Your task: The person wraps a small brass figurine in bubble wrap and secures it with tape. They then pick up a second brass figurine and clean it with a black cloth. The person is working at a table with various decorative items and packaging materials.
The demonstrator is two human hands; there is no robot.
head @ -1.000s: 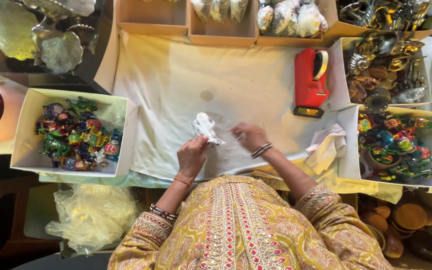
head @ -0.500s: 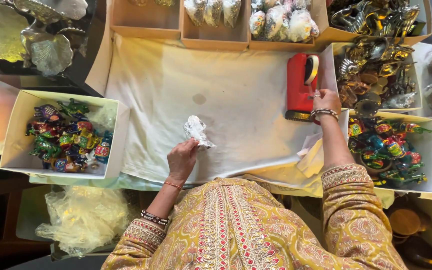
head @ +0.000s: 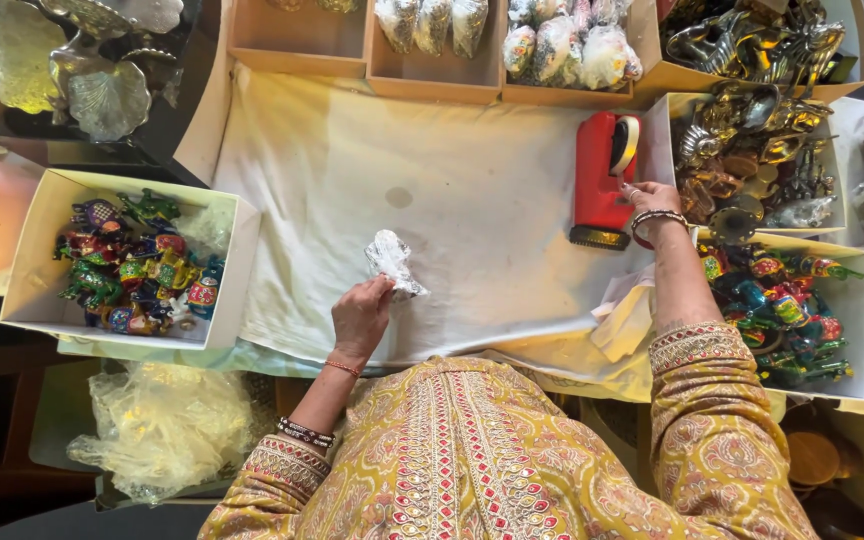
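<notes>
The right hand (head: 652, 200) has left the wrapped bundle (head: 392, 262) and now reaches the red tape dispenser (head: 602, 180), fingers loose on its roll (so taping looks next). The left hand (head: 360, 315) pins the bundle mid-counter (head: 472, 230), grip closed on it.

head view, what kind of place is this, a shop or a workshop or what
Probably a gift-packing bench: the left hand holds a small wrapped bundle on a white cloth, the right hand is at a red tape dispenser, and boxes of painted figurines flank it.
</notes>
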